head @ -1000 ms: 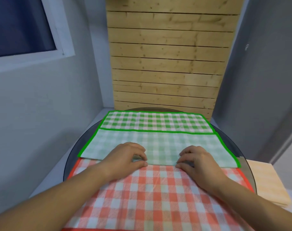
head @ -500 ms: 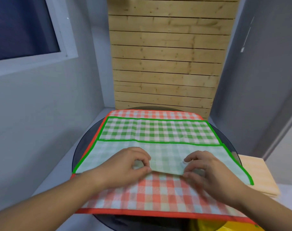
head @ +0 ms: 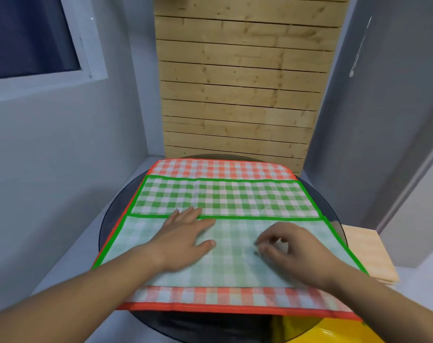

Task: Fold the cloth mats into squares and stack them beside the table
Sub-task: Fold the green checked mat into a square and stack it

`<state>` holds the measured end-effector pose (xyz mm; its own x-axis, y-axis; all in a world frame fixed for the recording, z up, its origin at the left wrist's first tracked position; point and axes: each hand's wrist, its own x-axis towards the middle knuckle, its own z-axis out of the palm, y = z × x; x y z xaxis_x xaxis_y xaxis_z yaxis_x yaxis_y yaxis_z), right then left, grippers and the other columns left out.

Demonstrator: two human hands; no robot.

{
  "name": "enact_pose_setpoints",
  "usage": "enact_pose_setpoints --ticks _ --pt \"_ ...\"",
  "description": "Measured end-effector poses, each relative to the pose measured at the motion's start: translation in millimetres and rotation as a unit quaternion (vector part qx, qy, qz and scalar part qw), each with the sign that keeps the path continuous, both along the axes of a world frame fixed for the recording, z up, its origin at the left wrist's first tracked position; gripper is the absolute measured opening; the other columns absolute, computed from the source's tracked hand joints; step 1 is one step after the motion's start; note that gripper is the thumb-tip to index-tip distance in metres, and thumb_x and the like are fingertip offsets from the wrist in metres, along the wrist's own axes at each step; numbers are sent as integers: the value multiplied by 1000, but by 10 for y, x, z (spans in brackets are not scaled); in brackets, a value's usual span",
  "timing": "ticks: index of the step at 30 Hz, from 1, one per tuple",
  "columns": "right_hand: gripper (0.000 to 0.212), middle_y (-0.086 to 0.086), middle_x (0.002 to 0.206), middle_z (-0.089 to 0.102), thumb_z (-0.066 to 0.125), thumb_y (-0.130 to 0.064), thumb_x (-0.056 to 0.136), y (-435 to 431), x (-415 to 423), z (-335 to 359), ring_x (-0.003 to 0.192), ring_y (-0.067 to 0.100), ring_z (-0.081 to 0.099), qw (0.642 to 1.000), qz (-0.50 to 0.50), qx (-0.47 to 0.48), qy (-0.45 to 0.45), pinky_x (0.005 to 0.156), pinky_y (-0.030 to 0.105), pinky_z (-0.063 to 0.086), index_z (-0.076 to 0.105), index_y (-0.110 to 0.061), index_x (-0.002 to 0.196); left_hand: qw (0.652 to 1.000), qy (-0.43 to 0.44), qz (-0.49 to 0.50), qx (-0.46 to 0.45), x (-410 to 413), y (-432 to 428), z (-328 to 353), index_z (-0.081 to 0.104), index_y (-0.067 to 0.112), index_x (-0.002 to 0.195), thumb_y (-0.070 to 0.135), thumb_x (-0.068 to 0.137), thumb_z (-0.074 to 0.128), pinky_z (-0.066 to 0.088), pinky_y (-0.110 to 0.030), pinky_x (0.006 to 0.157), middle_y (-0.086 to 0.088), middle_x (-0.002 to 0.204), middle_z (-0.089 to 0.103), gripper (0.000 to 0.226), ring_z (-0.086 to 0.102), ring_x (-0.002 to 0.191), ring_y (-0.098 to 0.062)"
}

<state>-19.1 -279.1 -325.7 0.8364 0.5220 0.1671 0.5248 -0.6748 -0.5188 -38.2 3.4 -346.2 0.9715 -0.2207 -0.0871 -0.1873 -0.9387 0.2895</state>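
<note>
So, update from my remote seat: a second ago both hands were pinching the near crease of the green mat (head: 235,199); now the left hand (head: 185,241) lies flat on its pale folded-over flap, grip fully relaxed, fingertips at the flap's border; the right hand (head: 289,251) is curled and blurry, so I can't tell if its grip has cloth; the mat's been dragged nearer over the red mat (head: 223,167) on the tabletop (head: 109,221); I'd guess smoothing, then the next fold.
</note>
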Motion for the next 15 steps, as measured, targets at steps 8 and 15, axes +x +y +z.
enact_pose_setpoints --ticks 8,15 --pt "6 -11 91 71 66 -29 92 316 1140 -38 82 0 63 995 -81 57 24 74 23 48 71 -26 92 1000 -22 5 -7 37 33 -131 21 46 156 65 100 32 -15 -28 121 13 169 -2 61 -17 148 3" --pt "42 -6 106 67 65 -52 88 584 1897 -161 90 19 67 986 -152 40 56 64 25 49 64 -25 120 999 -33 13 -8 30 38 -158 16 50 156 68 99 28 -23 -20 111 18 167 -8 61 -27 132 15"
